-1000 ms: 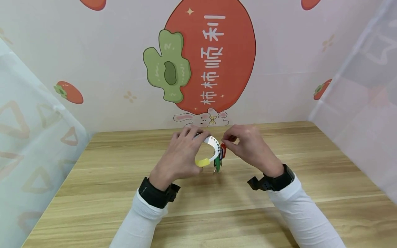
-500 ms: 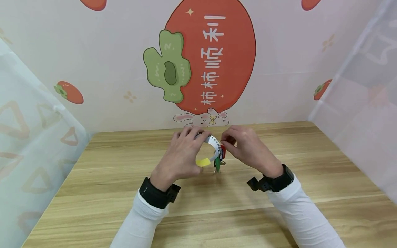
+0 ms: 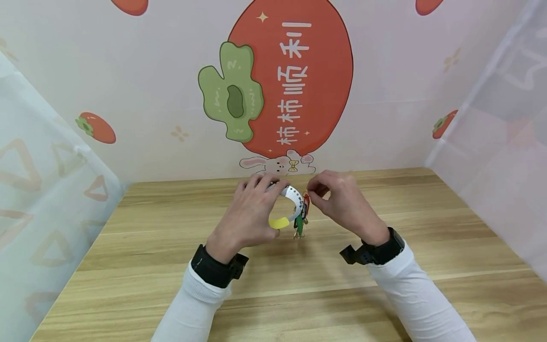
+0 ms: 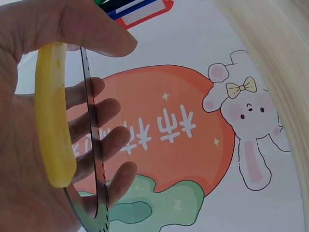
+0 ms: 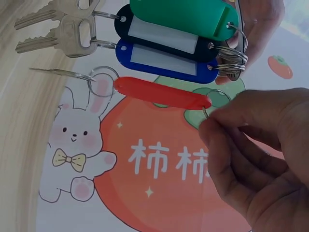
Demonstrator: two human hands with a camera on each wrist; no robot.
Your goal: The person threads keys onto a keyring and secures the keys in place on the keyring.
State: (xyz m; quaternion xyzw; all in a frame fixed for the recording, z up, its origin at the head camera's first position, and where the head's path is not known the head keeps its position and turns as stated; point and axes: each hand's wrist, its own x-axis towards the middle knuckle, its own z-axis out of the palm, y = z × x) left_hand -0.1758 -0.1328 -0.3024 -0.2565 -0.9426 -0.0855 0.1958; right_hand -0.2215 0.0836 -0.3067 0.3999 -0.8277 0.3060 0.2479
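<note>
My left hand holds up a large metal key ring with a row of holes and a yellow grip; in the left wrist view the thumb and fingers curl about it. Several key tags hang at its right side: a green tag, a black tag and a blue tag, with silver keys on the ends. A red tag with its own key lies apart below them in the right wrist view. By its small wire ring, my right hand pinches this tag between thumb and index finger.
The hands work above a wooden table, near its back edge. Behind it stands a white printed backdrop with a large red persimmon and a rabbit. White cloth sides slope down at left and right.
The red tag has turned and looks narrower in the head view. My right hand has shifted slightly, first left, then back right and up; the left hand stays nearly still.
</note>
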